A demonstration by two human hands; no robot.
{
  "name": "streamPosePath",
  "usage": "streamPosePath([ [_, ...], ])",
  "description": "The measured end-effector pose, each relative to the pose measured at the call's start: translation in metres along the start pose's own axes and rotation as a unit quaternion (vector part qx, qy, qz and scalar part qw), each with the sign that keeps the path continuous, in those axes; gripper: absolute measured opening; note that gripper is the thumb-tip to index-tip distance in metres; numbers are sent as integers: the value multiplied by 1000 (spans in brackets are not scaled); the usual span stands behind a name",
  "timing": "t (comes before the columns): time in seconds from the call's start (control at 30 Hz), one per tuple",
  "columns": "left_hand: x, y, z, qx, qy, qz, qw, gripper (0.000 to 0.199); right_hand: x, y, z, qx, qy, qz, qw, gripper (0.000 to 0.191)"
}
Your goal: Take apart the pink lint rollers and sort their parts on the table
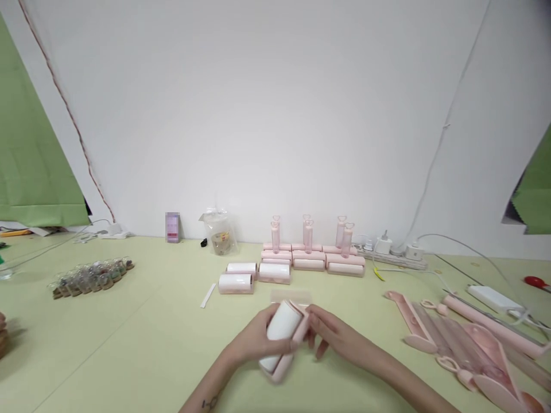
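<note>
My left hand is wrapped round a pink holder with a white roll, held tilted above the table. The fingertips of my right hand touch the holder's upper right end, with fingers bent and slightly blurred. Behind my hands a clear flat piece lies on the table. Two white rolls with pink parts rest beyond to the left, next to another white roll. Against the wall stand several pink rollers in a row, with small heart-topped tubes on them.
Loose pink parts and clear covers lie at the right, near a white box and a power strip. Small jars stand at left, a phone and plastic bag by the wall. Part of another person's hand shows at far left.
</note>
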State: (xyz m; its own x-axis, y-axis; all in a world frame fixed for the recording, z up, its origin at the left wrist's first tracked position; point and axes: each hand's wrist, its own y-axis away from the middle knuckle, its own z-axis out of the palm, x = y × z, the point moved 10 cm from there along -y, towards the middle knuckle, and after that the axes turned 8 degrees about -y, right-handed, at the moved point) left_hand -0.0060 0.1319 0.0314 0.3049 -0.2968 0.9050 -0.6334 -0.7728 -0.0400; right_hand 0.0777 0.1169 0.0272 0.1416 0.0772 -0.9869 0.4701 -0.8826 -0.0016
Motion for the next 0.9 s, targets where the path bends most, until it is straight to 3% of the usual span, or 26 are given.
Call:
streamPosePath([
  [0.07,-1,0,-13,129,3,10,992,43,1,-2,4,18,-52,-25,998,33],
  [0.1,-3,0,-12,160,19,11,987,44,1,-3,7,20,-76,-35,996,37],
  [0.23,-3,-5,4,130,93,43,986,60,3,-6,12,15,-152,-59,987,49],
  [0.4,-21,-16,-35,187,52,60,979,84,-3,-7,-30,99,-60,-47,992,45],
  [0.5,-49,-24,-35,150,8,-1,989,99,-19,-1,-57,158,58,-58,984,45],
  [0.57,-59,-24,-22,104,-27,-32,994,91,-30,4,-63,168,149,-73,972,42],
  [0.7,-52,-15,4,25,-34,-15,999,58,-40,9,-48,103,331,-90,934,38],
  [0.9,-41,-11,12,-23,-13,9,1000,63,-46,15,-34,56,450,-76,888,32],
])
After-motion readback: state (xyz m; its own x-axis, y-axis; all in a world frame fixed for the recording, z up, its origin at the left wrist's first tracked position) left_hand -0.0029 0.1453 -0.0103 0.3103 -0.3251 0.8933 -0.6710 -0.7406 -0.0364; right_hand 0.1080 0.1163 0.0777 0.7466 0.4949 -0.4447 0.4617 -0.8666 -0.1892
